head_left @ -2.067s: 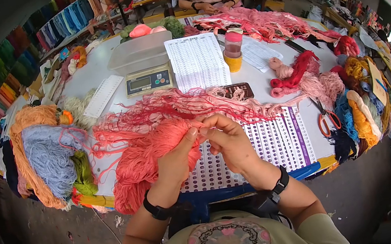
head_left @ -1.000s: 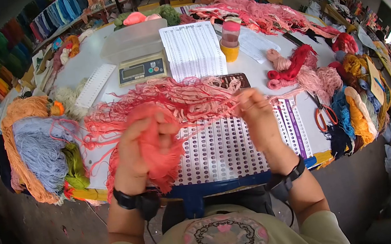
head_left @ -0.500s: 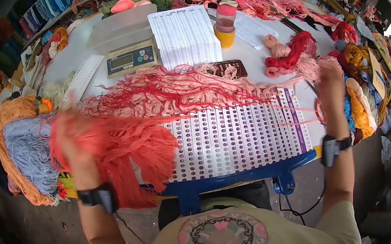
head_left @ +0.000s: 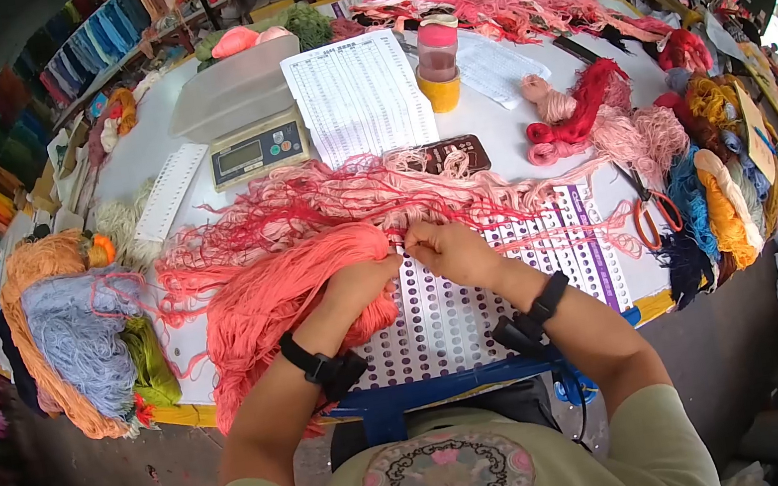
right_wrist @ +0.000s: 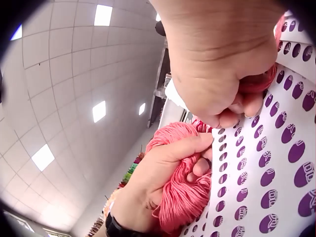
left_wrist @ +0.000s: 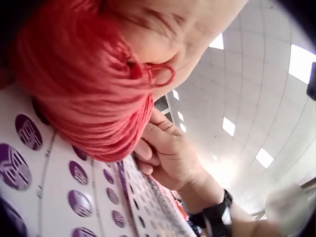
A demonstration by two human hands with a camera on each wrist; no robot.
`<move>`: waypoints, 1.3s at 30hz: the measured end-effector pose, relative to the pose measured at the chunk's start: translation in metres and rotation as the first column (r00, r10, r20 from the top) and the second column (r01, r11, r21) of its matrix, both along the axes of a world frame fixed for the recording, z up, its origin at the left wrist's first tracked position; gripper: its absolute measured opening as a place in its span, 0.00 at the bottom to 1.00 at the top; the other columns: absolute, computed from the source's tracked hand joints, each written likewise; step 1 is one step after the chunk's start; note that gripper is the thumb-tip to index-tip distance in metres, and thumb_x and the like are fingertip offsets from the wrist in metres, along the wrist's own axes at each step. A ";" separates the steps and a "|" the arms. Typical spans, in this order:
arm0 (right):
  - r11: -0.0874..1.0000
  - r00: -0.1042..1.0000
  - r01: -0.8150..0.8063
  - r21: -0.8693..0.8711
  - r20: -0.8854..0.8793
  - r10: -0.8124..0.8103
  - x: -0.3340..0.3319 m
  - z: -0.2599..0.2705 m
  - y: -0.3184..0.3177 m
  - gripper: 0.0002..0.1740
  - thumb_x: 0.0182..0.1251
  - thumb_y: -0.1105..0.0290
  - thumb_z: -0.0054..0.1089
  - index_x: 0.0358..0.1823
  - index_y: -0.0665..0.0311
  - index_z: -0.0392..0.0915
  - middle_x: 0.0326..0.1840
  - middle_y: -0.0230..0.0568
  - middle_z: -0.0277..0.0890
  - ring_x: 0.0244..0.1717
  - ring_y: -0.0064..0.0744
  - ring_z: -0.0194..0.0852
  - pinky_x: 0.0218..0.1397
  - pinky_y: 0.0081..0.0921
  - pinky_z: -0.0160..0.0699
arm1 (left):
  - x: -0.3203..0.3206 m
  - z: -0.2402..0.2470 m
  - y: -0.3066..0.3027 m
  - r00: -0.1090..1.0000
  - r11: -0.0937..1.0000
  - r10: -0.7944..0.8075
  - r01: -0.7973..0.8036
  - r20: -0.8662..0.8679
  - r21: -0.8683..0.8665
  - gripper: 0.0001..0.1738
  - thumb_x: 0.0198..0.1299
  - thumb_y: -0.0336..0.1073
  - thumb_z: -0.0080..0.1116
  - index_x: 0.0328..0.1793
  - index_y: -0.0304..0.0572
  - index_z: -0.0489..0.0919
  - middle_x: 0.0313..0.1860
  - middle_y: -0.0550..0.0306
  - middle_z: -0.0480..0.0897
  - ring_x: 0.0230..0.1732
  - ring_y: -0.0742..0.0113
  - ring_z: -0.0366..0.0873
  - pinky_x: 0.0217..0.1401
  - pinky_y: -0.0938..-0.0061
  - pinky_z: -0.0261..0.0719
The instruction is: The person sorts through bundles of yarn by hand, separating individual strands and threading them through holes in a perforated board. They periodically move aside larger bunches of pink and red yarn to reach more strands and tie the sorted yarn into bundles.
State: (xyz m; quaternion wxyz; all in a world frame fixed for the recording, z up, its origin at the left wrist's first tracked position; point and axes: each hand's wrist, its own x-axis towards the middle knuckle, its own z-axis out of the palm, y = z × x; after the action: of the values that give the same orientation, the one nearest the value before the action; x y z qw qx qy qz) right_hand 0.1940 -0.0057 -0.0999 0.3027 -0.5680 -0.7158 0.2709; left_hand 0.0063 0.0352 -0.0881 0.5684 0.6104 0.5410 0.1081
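Observation:
A thick coral yarn skein (head_left: 285, 284) lies at the left front of the table, its end gathered in the left hand (head_left: 362, 287). In the right wrist view the left hand (right_wrist: 165, 170) has its fingers curled round the coral yarn (right_wrist: 185, 197). Close beside it in the head view, the right hand (head_left: 451, 252) has curled fingers, and coral strands trail from it to the right. The right wrist view shows the right hand (right_wrist: 222, 69) with red strands (right_wrist: 256, 84) inside its curled fingers. Beneath both hands lie white cards with purple-ringed holes (head_left: 443, 335).
Mixed pink yarn (head_left: 302, 201) stretches behind the hands. Farther back are a scale (head_left: 256, 150), a printed sheet (head_left: 357, 97), a plastic bin (head_left: 235, 90) and a jar (head_left: 437, 50). Orange-handled scissors (head_left: 647, 219) lie at the right; yarn bundles (head_left: 74, 320) line the left edge.
Both hands have come in from far apart to meet near the middle. The coral skein has moved rightward with the left hand, and the strands at the right now lie loosely looped.

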 end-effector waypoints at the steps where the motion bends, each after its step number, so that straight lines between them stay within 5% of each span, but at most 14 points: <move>1: 0.999 0.999 -0.003 -0.032 -0.040 0.002 0.001 0.003 -0.001 0.02 0.66 0.72 0.55 0.39 0.60 0.74 0.28 0.38 0.76 0.27 0.26 0.75 0.33 0.25 0.73 | 0.001 0.001 -0.002 0.993 0.995 0.069 -0.062 0.099 -0.075 0.16 0.60 0.42 0.60 0.35 0.33 0.82 0.21 0.56 0.78 0.23 0.70 0.75 0.27 0.74 0.72; 4: 0.998 0.994 -0.034 -0.045 -0.101 0.029 0.002 0.001 0.000 0.02 0.67 0.73 0.54 0.39 0.60 0.72 0.25 0.35 0.73 0.24 0.24 0.71 0.31 0.25 0.72 | 0.000 -0.003 0.006 0.966 0.974 0.146 -0.102 0.215 -0.201 0.15 0.61 0.42 0.59 0.35 0.33 0.82 0.21 0.57 0.77 0.23 0.70 0.74 0.27 0.75 0.71; 6: 0.991 0.989 0.019 -0.130 -0.140 -0.037 0.001 0.008 0.001 0.06 0.65 0.67 0.56 0.39 0.60 0.72 0.31 0.46 0.79 0.32 0.49 0.79 0.36 0.39 0.75 | 0.000 -0.007 0.008 0.959 0.964 0.154 -0.093 0.240 -0.249 0.15 0.62 0.42 0.59 0.34 0.34 0.81 0.21 0.57 0.77 0.23 0.70 0.73 0.27 0.75 0.70; 10: 0.988 0.988 0.008 -0.154 -0.148 -0.031 0.003 0.006 0.002 0.07 0.65 0.68 0.57 0.39 0.61 0.71 0.30 0.47 0.79 0.32 0.49 0.79 0.37 0.39 0.75 | 0.005 -0.003 0.006 0.967 0.975 0.086 -0.031 0.241 -0.220 0.14 0.64 0.40 0.56 0.36 0.34 0.81 0.22 0.58 0.77 0.22 0.71 0.72 0.28 0.77 0.70; 12: 0.997 0.978 -0.025 -0.074 -0.207 0.009 0.000 0.003 0.002 0.06 0.68 0.72 0.56 0.36 0.63 0.68 0.21 0.32 0.69 0.21 0.20 0.67 0.27 0.23 0.68 | 0.004 -0.002 0.007 0.984 0.982 0.039 -0.005 0.174 -0.189 0.14 0.64 0.40 0.55 0.37 0.35 0.80 0.22 0.58 0.76 0.23 0.71 0.72 0.28 0.77 0.70; 15: 0.987 0.978 0.000 -0.158 -0.205 -0.033 0.003 0.005 -0.001 0.07 0.67 0.70 0.57 0.36 0.64 0.70 0.20 0.32 0.71 0.21 0.20 0.68 0.26 0.22 0.67 | -0.005 -0.004 0.003 0.985 0.995 0.017 0.001 0.172 -0.101 0.11 0.65 0.37 0.53 0.38 0.36 0.80 0.22 0.60 0.75 0.22 0.72 0.70 0.28 0.77 0.70; 18: 0.984 0.974 -0.003 -0.180 -0.221 -0.037 0.004 0.003 0.000 0.06 0.67 0.69 0.58 0.36 0.64 0.72 0.21 0.33 0.72 0.22 0.20 0.69 0.27 0.22 0.68 | -0.016 0.010 -0.003 0.808 0.974 0.221 -0.155 0.546 -0.165 0.10 0.64 0.36 0.53 0.40 0.36 0.79 0.22 0.60 0.75 0.22 0.73 0.68 0.28 0.79 0.69; 23: 0.978 0.989 -0.018 -0.206 -0.146 -0.012 0.003 0.011 0.000 0.09 0.64 0.66 0.60 0.38 0.64 0.75 0.28 0.42 0.78 0.27 0.33 0.78 0.32 0.30 0.74 | -0.017 0.023 -0.006 0.568 0.807 0.381 0.181 0.730 -0.562 0.13 0.61 0.34 0.55 0.50 0.37 0.77 0.24 0.59 0.76 0.23 0.75 0.67 0.26 0.81 0.65; 24: 0.979 0.989 -0.015 -0.206 -0.144 -0.015 0.002 0.007 0.000 0.09 0.64 0.66 0.60 0.38 0.64 0.75 0.28 0.42 0.78 0.27 0.33 0.78 0.32 0.30 0.74 | -0.013 0.028 -0.008 0.567 0.807 0.379 0.184 0.731 -0.561 0.13 0.61 0.34 0.55 0.50 0.37 0.77 0.24 0.59 0.76 0.23 0.75 0.67 0.26 0.81 0.65; 26: 0.965 0.810 -0.170 -0.202 -0.587 0.020 0.001 0.004 -0.001 0.12 0.64 0.66 0.63 0.41 0.66 0.75 0.29 0.37 0.78 0.26 0.25 0.76 0.29 0.24 0.72 | -0.004 0.040 -0.014 0.826 0.922 0.112 0.120 0.553 -0.367 0.16 0.59 0.31 0.56 0.54 0.39 0.77 0.29 0.58 0.80 0.25 0.77 0.68 0.27 0.81 0.66; 31: 0.879 0.744 -0.238 -0.414 -0.659 -0.109 0.014 0.015 0.004 0.16 0.62 0.65 0.66 0.45 0.67 0.75 0.31 0.32 0.77 0.25 0.17 0.70 0.28 0.16 0.68 | 0.007 0.009 -0.010 0.964 0.978 -0.201 0.208 0.174 -0.026 0.18 0.69 0.46 0.52 0.46 0.38 0.82 0.31 0.60 0.82 0.29 0.80 0.72 0.34 0.82 0.70; 36: 0.907 0.717 -0.242 -0.345 -0.693 -0.072 0.009 -0.018 0.011 0.16 0.59 0.65 0.69 0.43 0.65 0.77 0.30 0.34 0.77 0.28 0.21 0.73 0.31 0.19 0.71 | -0.015 -0.015 -0.001 0.997 0.996 -0.071 0.070 0.018 0.053 0.17 0.67 0.46 0.54 0.41 0.38 0.81 0.29 0.61 0.80 0.27 0.75 0.73 0.32 0.80 0.72; 37: 0.942 0.879 -0.161 -0.294 -0.476 0.002 0.010 -0.017 0.011 0.13 0.60 0.68 0.68 0.41 0.65 0.76 0.31 0.32 0.77 0.30 0.19 0.72 0.34 0.18 0.72 | -0.026 -0.022 0.007 0.998 0.996 0.031 -0.027 -0.057 0.082 0.15 0.65 0.45 0.57 0.39 0.39 0.80 0.27 0.61 0.78 0.25 0.72 0.73 0.30 0.78 0.72; 39: 0.969 0.967 -0.091 -0.231 -0.253 0.030 0.008 -0.017 0.011 0.10 0.58 0.72 0.69 0.37 0.65 0.76 0.31 0.31 0.76 0.32 0.19 0.72 0.37 0.20 0.73 | -0.054 0.035 0.011 0.881 0.938 0.269 -0.149 0.389 -0.313 0.10 0.62 0.38 0.57 0.36 0.38 0.79 0.22 0.64 0.73 0.22 0.76 0.68 0.25 0.79 0.68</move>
State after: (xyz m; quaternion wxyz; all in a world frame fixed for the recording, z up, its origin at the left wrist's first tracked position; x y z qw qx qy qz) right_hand 0.2024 0.0053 -0.1167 0.3098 -0.5401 -0.6513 0.4336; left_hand -0.0479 0.0459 -0.0527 0.7362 0.4249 0.4766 0.2241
